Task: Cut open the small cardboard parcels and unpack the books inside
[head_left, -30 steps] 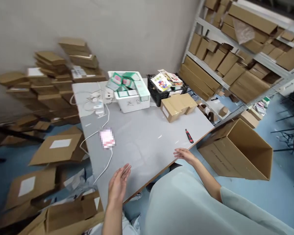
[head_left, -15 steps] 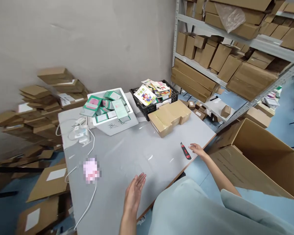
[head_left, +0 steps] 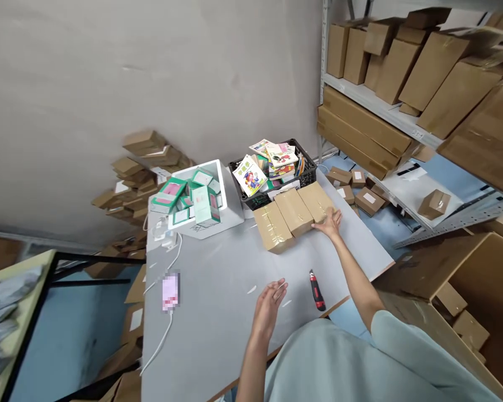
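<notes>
Three brown cardboard boxes lie side by side on the grey table: a left box [head_left: 272,226], a middle box [head_left: 294,211] and a right box [head_left: 316,201]. My right hand [head_left: 330,223] spans the near end of the right box, thumb at its left corner and fingers at its right side. Over the table, my left hand [head_left: 269,304] is open and holds nothing, its fingers loosely stretched. Between my hands and closer to the table edge lies a red and black utility knife [head_left: 317,290].
Behind the boxes stands a black crate [head_left: 308,176] of books. A white foam box [head_left: 235,206] holds green and white boxes. White cables [head_left: 164,338] run along the table's left. To the right are a large open carton [head_left: 427,318] with small boxes inside and a loaded shelf [head_left: 360,95].
My right hand has moved from beside the utility knife forward to the right cardboard box. My left hand stays above the table. The view has turned, showing small boxes inside the large carton.
</notes>
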The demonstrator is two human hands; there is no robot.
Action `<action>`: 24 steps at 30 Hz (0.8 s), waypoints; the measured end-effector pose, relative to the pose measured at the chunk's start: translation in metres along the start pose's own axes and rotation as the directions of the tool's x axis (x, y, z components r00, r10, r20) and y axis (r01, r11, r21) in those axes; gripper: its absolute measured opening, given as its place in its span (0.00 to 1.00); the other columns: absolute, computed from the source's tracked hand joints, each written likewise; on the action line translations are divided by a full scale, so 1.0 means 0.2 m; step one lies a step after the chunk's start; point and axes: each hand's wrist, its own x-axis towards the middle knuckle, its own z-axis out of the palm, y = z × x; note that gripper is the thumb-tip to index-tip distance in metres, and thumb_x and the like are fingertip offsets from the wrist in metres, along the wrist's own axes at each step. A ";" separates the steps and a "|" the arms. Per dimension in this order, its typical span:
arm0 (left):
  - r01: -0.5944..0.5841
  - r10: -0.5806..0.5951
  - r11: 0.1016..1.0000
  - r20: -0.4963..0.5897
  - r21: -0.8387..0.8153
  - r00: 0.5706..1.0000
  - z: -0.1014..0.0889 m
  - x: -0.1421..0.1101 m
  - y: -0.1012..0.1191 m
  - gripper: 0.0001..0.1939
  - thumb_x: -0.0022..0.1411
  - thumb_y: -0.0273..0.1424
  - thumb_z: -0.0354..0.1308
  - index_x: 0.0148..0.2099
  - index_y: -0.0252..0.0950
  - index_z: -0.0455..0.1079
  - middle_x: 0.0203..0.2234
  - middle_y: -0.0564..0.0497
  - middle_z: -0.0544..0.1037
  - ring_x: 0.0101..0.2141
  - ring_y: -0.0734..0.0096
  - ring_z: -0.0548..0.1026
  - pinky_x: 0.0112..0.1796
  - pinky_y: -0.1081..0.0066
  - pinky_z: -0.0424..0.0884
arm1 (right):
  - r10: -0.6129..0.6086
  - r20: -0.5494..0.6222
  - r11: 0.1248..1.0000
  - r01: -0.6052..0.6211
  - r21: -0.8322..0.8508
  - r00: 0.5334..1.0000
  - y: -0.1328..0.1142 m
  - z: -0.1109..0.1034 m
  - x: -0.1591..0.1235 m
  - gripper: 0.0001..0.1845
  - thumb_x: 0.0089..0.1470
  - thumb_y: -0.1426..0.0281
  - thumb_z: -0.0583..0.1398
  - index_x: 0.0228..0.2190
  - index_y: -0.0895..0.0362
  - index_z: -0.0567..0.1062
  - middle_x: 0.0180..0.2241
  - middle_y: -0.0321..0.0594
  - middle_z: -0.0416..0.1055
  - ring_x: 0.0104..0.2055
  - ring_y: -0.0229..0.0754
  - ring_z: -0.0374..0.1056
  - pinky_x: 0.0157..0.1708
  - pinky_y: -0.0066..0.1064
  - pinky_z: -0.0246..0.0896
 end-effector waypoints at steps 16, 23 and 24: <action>0.110 -0.118 0.981 0.037 0.163 0.992 0.24 0.03 -0.09 0.29 0.45 0.49 0.83 0.41 0.37 0.79 0.54 0.35 0.86 0.55 0.45 0.85 0.67 0.48 0.70 | -0.188 -0.216 0.982 0.176 -0.074 0.958 0.47 0.05 -0.14 0.72 0.43 0.52 0.75 0.78 0.60 0.48 0.74 0.69 0.41 0.75 0.80 0.45 0.71 0.66 0.54; 0.125 -0.138 0.982 0.081 0.143 0.987 0.18 0.03 -0.11 0.28 0.41 0.50 0.83 0.36 0.39 0.78 0.51 0.37 0.87 0.53 0.46 0.85 0.65 0.48 0.70 | -0.250 -0.284 0.968 0.244 -0.057 0.926 0.83 -0.14 -0.64 0.68 0.48 0.47 0.73 0.77 0.58 0.49 0.71 0.65 0.49 0.73 0.73 0.54 0.68 0.62 0.63; 0.117 -0.130 0.984 0.091 0.132 0.987 0.14 0.03 -0.10 0.28 0.42 0.50 0.83 0.36 0.39 0.77 0.51 0.37 0.87 0.53 0.47 0.85 0.65 0.49 0.70 | -0.246 -0.290 0.969 0.241 -0.055 0.925 0.86 -0.16 -0.73 0.66 0.48 0.46 0.72 0.76 0.56 0.51 0.70 0.64 0.51 0.72 0.73 0.56 0.67 0.62 0.65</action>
